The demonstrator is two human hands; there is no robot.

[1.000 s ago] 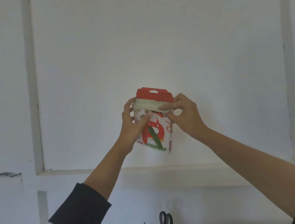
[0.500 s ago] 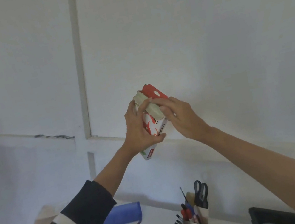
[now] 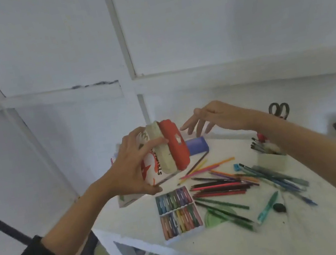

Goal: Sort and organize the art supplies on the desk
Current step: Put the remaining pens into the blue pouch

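Raised above the bench's (image 3: 239, 247) far-left corner, the pouch (image 3: 162, 153) is gripped by the left hand (image 3: 128, 170); the right hand's (image 3: 212, 115) fingers are spread, empty.

1. packet (image 3: 166, 160): looks like printed plastic film, crinkled, slight sheen; red top strip matt.
2. bench (image 3: 261, 243): white, smooth, matt, faint smudges.
3. pastels (image 3: 178, 209): paper-wrapped sticks, white tray.
4. scissors (image 3: 279, 110): black handles, look like glossy plastic.
5. teal pen (image 3: 267, 207): translucent plastic.
6. wall (image 3: 210, 18): white paint, matt.
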